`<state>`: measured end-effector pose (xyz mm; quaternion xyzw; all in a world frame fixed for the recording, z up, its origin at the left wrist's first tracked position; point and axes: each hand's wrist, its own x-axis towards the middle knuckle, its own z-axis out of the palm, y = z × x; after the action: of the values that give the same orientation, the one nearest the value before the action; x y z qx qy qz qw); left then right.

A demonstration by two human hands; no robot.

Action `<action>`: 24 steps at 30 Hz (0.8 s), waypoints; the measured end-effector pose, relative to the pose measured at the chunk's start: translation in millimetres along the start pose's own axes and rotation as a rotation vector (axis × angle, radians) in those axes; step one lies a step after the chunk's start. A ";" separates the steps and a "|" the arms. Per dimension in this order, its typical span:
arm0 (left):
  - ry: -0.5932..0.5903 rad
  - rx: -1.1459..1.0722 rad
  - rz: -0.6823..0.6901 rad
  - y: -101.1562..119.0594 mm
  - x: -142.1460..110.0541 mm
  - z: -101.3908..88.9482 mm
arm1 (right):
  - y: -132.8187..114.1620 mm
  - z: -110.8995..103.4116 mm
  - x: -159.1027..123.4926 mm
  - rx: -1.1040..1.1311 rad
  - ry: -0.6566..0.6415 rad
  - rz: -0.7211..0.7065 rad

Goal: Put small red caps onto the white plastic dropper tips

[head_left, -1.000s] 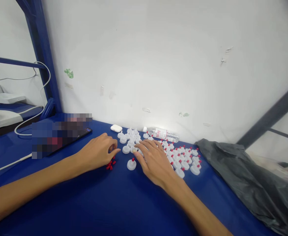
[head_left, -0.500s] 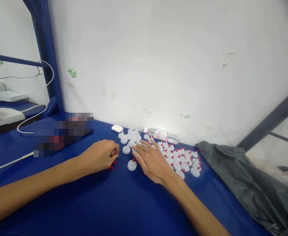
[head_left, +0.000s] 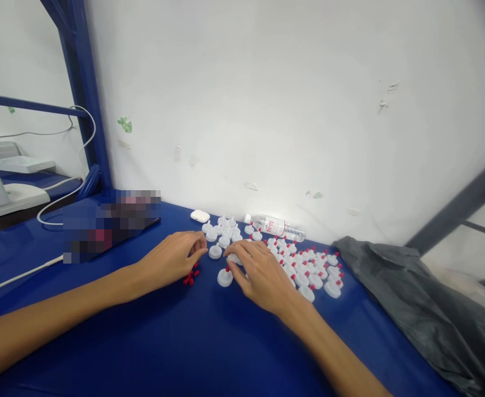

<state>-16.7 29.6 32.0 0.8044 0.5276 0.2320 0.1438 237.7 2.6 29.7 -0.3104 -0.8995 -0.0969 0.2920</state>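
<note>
My left hand [head_left: 179,255] is closed in a pinch just above a small pile of red tips [head_left: 190,277] on the blue surface; whatever its fingers hold is hidden. Across from it, my right hand [head_left: 259,267] has its thumb and fingers closed around a white nozzle cap [head_left: 233,258], partly covered by the fingers. Below those fingers stands a white nozzle cap with a red tip [head_left: 225,278]. White nozzle caps without tips [head_left: 224,240] are grouped between and behind the hands. Many red-tipped nozzle caps [head_left: 302,280] spread to the right of my right hand.
A clear plastic bottle [head_left: 275,226] lies along the white wall, near a small white case [head_left: 200,216]. Dark grey fabric [head_left: 411,298] drapes over the right side. At left are a blurred-out object [head_left: 110,226], a white cable [head_left: 23,274] and a blue metal post [head_left: 87,94].
My right hand has gone from lying flat over the caps to curled fingers around a white nozzle cap. My left fingers have uncurled slightly and shifted up, off the red tips.
</note>
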 end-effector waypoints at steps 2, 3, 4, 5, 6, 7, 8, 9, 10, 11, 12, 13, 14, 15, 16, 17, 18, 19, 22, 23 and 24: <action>0.041 -0.080 0.030 1.9 0.7 -1.4 | -0.5 -0.4 -0.1 0.006 0.007 -0.007; 0.066 -0.135 0.052 2.8 0.8 -1.9 | -0.8 -0.7 -0.1 0.008 0.013 -0.008; 0.091 -0.195 0.078 3.4 0.9 -2.2 | -1.1 -0.9 0.0 0.008 0.019 -0.009; 0.112 -0.258 0.104 3.9 0.9 -2.2 | -1.5 -0.9 0.2 0.008 0.024 -0.012; 0.122 -0.319 0.124 4.3 0.8 -2.0 | -1.9 -0.7 0.3 0.006 0.029 -0.018; 0.121 -0.377 0.135 4.6 0.8 -1.7 | -2.4 -0.3 0.5 0.005 0.032 -0.027; 0.113 -0.434 0.136 4.9 0.7 -1.1 | -2.8 0.3 0.6 0.005 0.035 -0.037; 0.100 -0.490 0.129 5.2 0.7 -0.5 | -3.2 0.9 0.7 0.005 0.038 -0.049; 0.085 -0.542 0.117 5.6 0.7 0.1 | -3.5 1.6 0.7 0.005 0.041 -0.061; 0.069 -0.587 0.101 6.2 0.6 0.7 | -3.7 2.3 0.7 0.005 0.042 -0.070; 0.055 -0.620 0.086 6.8 0.4 1.2 | -3.8 2.8 0.7 0.004 0.042 -0.077; 0.043 -0.643 0.072 7.4 0.2 1.6 | -3.8 3.2 0.6 0.002 0.041 -0.082; 0.032 -0.662 0.062 7.9 -0.1 1.9 | -3.7 3.5 0.5 -0.003 0.041 -0.085; 0.021 -0.677 0.055 8.3 -0.3 2.1 | -3.4 3.6 0.3 -0.010 0.042 -0.089; 0.011 -0.689 0.054 8.5 -0.5 2.3 | -3.1 3.7 0.2 -0.016 0.047 -0.092; 0.001 -0.698 0.059 8.4 -0.5 2.5 | -2.8 3.6 0.0 -0.021 0.057 -0.099; -0.007 -0.708 0.067 8.2 -0.3 2.7 | -2.5 3.4 -0.3 -0.024 0.071 -0.109; -0.013 -0.717 0.076 7.8 -0.1 3.0 | -2.2 3.1 -0.5 -0.025 0.085 -0.118; -0.015 -0.716 0.092 7.1 0.3 3.9 | -2.1 1.7 -1.2 -0.019 0.110 -0.132; -0.013 -0.695 0.096 7.2 -0.1 4.0 | -2.3 1.3 -1.3 -0.014 0.114 -0.134; -0.011 -0.653 0.103 7.5 -0.7 4.1 | -2.5 0.9 -1.3 -0.008 0.116 -0.131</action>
<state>-8.9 26.0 32.0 0.7426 0.3831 0.3917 0.3851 236.6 0.3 28.2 -0.2458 -0.8990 -0.1370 0.3355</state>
